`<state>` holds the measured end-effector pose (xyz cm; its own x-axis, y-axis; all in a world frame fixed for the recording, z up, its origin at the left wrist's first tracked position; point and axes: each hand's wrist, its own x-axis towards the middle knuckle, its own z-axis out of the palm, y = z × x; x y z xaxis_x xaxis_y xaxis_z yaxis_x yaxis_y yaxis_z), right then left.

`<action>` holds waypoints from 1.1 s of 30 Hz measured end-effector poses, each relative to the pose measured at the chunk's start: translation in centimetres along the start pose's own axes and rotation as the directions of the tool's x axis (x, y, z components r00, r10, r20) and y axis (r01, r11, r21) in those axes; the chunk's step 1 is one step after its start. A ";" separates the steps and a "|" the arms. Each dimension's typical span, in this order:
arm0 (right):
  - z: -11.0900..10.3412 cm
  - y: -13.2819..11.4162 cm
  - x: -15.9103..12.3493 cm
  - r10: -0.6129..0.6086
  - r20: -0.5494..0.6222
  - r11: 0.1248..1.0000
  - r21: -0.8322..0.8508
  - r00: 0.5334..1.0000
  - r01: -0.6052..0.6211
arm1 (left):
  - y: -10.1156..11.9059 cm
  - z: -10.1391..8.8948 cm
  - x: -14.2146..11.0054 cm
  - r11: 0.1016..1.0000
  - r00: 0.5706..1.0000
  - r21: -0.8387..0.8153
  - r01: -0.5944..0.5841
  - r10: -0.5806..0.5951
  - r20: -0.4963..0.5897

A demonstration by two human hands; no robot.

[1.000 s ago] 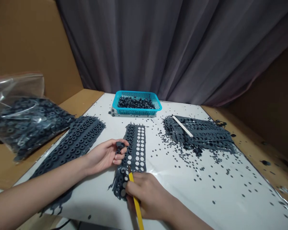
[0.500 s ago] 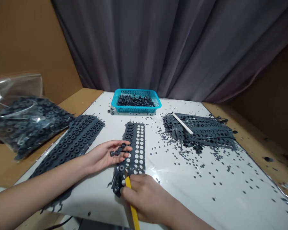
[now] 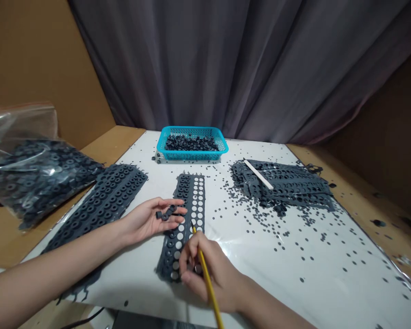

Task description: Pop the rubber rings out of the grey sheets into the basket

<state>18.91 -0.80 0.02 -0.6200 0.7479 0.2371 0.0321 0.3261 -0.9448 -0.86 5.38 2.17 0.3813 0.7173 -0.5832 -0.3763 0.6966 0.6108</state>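
My left hand (image 3: 147, 221) is turned palm up with its fingers loosely curled, and several small dark rubber rings (image 3: 166, 212) rest in it. It lies over the left edge of a dark rubber sheet (image 3: 189, 210) with rows of round holes, many showing white. Some rings still sit in the sheet's left rows, partly behind my fingers. In my right hand (image 3: 212, 269) is a slim yellow pencil (image 3: 205, 269), its dark point over the middle of the sheet. Something small and dark shows under that hand's curled fingers.
A blue basket (image 3: 192, 156) of dark rings stands at the back. Left lie a full ring sheet (image 3: 104, 201) and a clear bag (image 3: 41, 178) of rings. Stacked punched sheets (image 3: 291, 185) carry a white pencil (image 3: 258, 173) at right, with small discs (image 3: 276, 250) scattered around.
My right hand has lifted off the sheet's near end, and the pencil point has moved farther up the sheet. The sheet's near end now lies flatter. My left hand has barely moved.
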 end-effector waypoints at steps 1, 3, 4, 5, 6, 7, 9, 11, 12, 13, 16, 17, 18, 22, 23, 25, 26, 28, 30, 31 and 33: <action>-0.3 0.0 0.1 0.055 -0.037 0.996 0.065 0.998 -0.052 | 0.0 0.0 -0.1 1.000 1.000 0.002 -0.003 0.003 -0.002; -1.1 0.2 0.6 0.169 -0.158 0.979 0.145 0.973 -0.146 | 0.2 0.0 -0.2 0.999 1.000 0.029 -0.017 0.018 -0.022; -1.6 0.4 1.0 0.222 -0.221 0.968 0.167 0.950 -0.188 | 0.4 0.0 -0.2 0.998 0.999 0.057 -0.028 0.030 -0.039; -2.1 0.6 1.5 0.267 -0.267 0.958 0.180 0.926 -0.224 | 0.7 0.0 -0.1 0.995 0.997 0.092 -0.044 0.049 -0.057; -2.6 0.8 2.1 0.307 -0.292 0.947 0.187 0.906 -0.261 | 1.0 0.0 0.1 0.989 0.994 0.134 -0.067 0.077 -0.072; -3.0 1.1 2.8 0.346 -0.305 0.935 0.191 0.887 -0.299 | 1.5 0.1 0.4 0.979 0.991 0.183 -0.095 0.111 -0.080; -3.7 1.7 4.2 0.436 -0.300 0.897 0.215 0.849 -0.385 | 2.5 0.4 1.5 0.946 0.983 0.293 -0.142 0.170 -0.072; -3.9 2.4 5.6 0.510 -0.296 0.856 0.268 0.808 -0.442 | 3.4 0.8 2.9 0.902 0.980 0.398 -0.165 0.197 -0.039; -3.9 2.8 6.1 0.521 -0.308 0.849 0.280 0.796 -0.448 | 3.7 1.0 3.7 0.879 0.981 0.447 -0.168 0.195 -0.015; -3.8 3.1 6.5 0.521 -0.320 0.850 0.280 0.791 -0.446 | 3.8 1.2 4.3 0.855 0.982 0.491 -0.169 0.187 0.012; -3.5 4.0 6.7 0.470 -0.357 0.881 0.248 0.807 -0.403 | 3.3 1.3 5.4 0.781 0.978 0.590 -0.206 0.183 0.101; -3.4 4.1 6.6 0.450 -0.362 0.891 0.245 0.817 -0.382 | 3.0 1.1 5.5 0.749 0.970 0.617 -0.240 0.202 0.132; -3.4 4.3 6.4 0.431 -0.363 0.900 0.245 0.826 -0.362 | 2.7 1.0 5.4 0.706 0.958 0.648 -0.285 0.233 0.167; -3.3 4.4 5.9 0.406 -0.346 0.911 0.229 0.846 -0.343 | 2.2 0.3 4.5 0.364 0.898 0.828 -0.426 0.282 0.338; -3.4 4.4 5.9 0.408 -0.343 0.911 0.212 0.846 -0.353 | 2.3 0.2 4.3 0.266 0.889 0.859 -0.438 0.272 0.369; -3.4 4.2 5.9 0.406 -0.341 0.914 0.157 0.848 -0.374 | 2.4 0.1 4.1 0.120 0.872 0.883 -0.454 0.264 0.412; -3.4 4.1 5.9 0.399 -0.341 0.917 0.117 0.851 -0.382 | 2.5 0.0 4.0 0.074 0.861 0.883 -0.464 0.270 0.431; -3.4 3.8 6.0 0.368 -0.337 0.923 0.016 0.867 -0.385 | 2.4 -0.1 4.0 0.015 0.839 0.871 -0.491 0.277 0.468; -3.2 3.4 6.2 0.329 -0.335 0.921 -0.093 0.883 -0.378 | 2.3 -0.2 3.9 -0.015 0.821 0.857 -0.515 0.277 0.499; -3.1 3.2 6.2 0.313 -0.335 0.916 -0.141 0.889 -0.376 | 2.2 -0.3 3.9 -0.025 0.815 0.852 -0.523 0.277 0.508; -3.0 3.0 6.2 0.292 -0.341 0.904 -0.208 0.894 -0.375 | 1.9 -0.5 3.9 -0.038 0.811 0.851 -0.524 0.284 0.512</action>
<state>17.47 6.57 -0.64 -0.2778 0.9606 0.0128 0.4243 0.1346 -0.8955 -0.52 9.49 0.83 0.6341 0.7728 -0.0252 0.5335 -0.4137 0.7377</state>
